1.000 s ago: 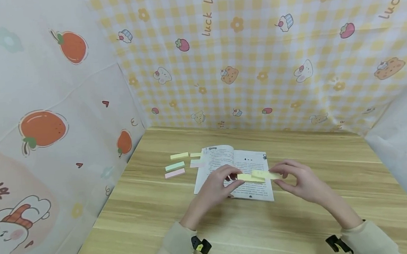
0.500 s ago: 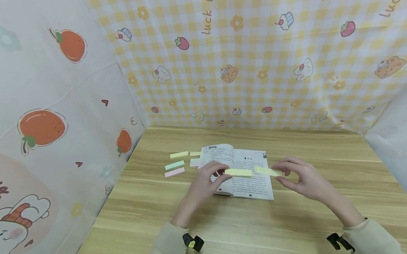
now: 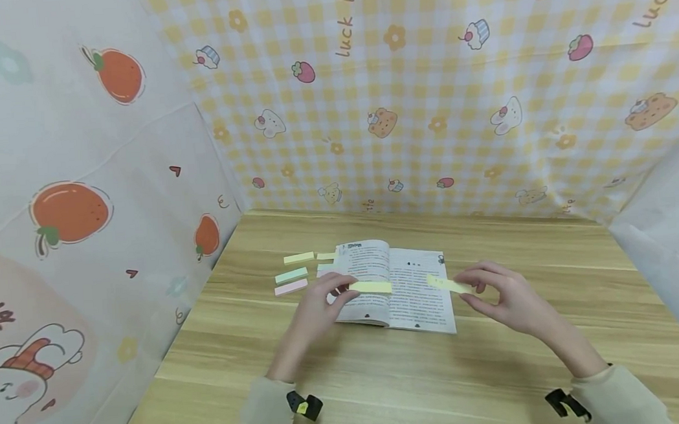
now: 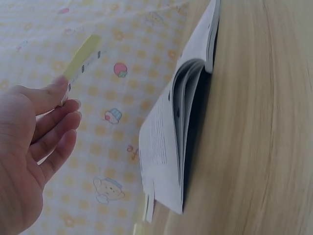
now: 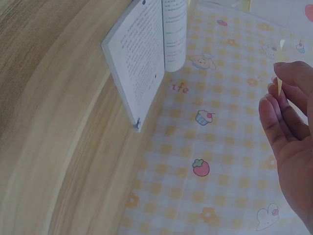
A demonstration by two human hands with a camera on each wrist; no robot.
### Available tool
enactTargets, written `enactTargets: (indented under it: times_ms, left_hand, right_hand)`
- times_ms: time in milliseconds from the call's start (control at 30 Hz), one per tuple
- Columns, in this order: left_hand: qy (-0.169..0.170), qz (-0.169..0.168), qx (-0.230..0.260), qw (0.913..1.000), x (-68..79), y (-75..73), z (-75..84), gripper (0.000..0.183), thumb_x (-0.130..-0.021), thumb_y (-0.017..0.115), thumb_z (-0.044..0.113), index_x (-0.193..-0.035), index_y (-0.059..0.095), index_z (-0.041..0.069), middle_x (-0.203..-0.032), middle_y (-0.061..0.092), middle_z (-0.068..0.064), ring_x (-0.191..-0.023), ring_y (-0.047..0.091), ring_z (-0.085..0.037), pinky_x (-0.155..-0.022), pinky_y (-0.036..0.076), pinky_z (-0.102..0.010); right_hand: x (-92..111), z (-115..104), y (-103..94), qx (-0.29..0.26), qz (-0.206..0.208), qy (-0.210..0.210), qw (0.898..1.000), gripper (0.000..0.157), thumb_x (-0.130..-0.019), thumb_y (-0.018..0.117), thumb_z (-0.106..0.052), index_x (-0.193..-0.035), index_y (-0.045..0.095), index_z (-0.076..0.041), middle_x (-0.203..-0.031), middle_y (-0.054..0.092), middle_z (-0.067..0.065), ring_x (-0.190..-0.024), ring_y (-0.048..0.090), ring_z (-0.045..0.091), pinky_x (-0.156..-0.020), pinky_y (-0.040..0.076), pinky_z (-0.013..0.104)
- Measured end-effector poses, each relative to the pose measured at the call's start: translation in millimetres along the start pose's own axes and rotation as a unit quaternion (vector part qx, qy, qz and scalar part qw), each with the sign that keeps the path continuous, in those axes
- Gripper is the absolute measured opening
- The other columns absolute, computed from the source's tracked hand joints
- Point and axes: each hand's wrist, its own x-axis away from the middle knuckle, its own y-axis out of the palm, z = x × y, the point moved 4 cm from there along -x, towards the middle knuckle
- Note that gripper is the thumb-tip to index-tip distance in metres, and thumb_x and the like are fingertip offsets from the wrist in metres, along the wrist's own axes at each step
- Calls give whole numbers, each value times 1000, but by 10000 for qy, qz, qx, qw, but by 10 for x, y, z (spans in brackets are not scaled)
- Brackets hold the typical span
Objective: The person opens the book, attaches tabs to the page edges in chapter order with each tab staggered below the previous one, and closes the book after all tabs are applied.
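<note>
My left hand [image 3: 317, 305] pinches one end of a yellow sticky-note pad [image 3: 372, 288], held above the left page of an open book [image 3: 421, 307]. In the left wrist view the pad [image 4: 83, 56] shows dark marks along its edge, with the thumb pressed on its near end. Between thumb and fingers, my right hand [image 3: 505, 296] holds a single thin yellow sticky note [image 3: 442, 283] over the book's right page. This strip bends slightly, and a gap separates it from the pad. Seen edge-on in the right wrist view, the strip [image 5: 280, 85] looks narrow.
Left of the book lie a yellow pad [image 3: 299, 258], a green pad [image 3: 291, 276] and a pink pad [image 3: 291, 287]. A yellow tab [image 3: 326, 257] sticks out from the book's left edge. Behind the wooden table [image 3: 493, 241] hangs a checked cloth [image 3: 418, 155].
The strip and pad overlapped a second ago and are now apart. My left hand has moved left with the pad; the right hand has shifted only slightly with the strip.
</note>
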Motion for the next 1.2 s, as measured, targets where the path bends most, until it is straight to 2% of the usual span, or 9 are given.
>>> enactTargets:
  times_ms: [167,400,633,733,933,1200]
  left_hand:
    - [-128,159,-12,9998,44,-115,-134,17,-93,74,16,-108,76,9,-97,70,5,-85,62,-9,-72,57,-26]
    - [-411,448,-191,9980,140,-314,-351,19,-90,76,11,-108,77,7,-88,69,3,-80,62,-10,-71,57,-27]
    - [-533,568,-255,9966,250,-431,-551,19,-90,76,12,-108,78,7,-86,69,3,-78,62,-11,-70,56,-27]
    - [-552,625,-272,9961,297,-475,-628,20,-88,77,9,-107,77,4,-87,70,1,-78,64,-13,-70,57,-28]
    - [-562,609,-257,9962,358,-542,-772,22,-87,78,6,-107,76,-1,-85,70,-1,-76,63,-14,-69,57,-28]
    - [-709,592,-445,9947,431,-634,-924,17,-88,77,6,-105,77,4,-80,66,1,-73,61,-13,-66,56,-28]
  right_hand:
    - [14,16,10,11,-7,48,10000,43,-69,83,11,-106,73,-8,-105,70,0,-77,59,10,-71,45,11]
    - [45,19,14,2,1,102,9999,43,-69,84,10,-106,73,-9,-104,70,-1,-77,58,10,-71,45,11]
    - [35,20,15,43,-4,93,9999,42,-69,84,10,-105,73,-10,-104,69,-2,-78,58,9,-71,45,11]
    - [31,18,19,30,-9,58,10000,42,-69,84,10,-105,73,-9,-105,69,0,-78,59,9,-71,47,13]
    - [47,23,19,10,-7,53,10000,42,-69,83,10,-105,73,-8,-105,70,1,-78,59,10,-70,47,13]
    - [59,32,10,46,3,51,10000,42,-68,84,10,-105,73,-7,-105,69,1,-77,59,9,-70,47,12]
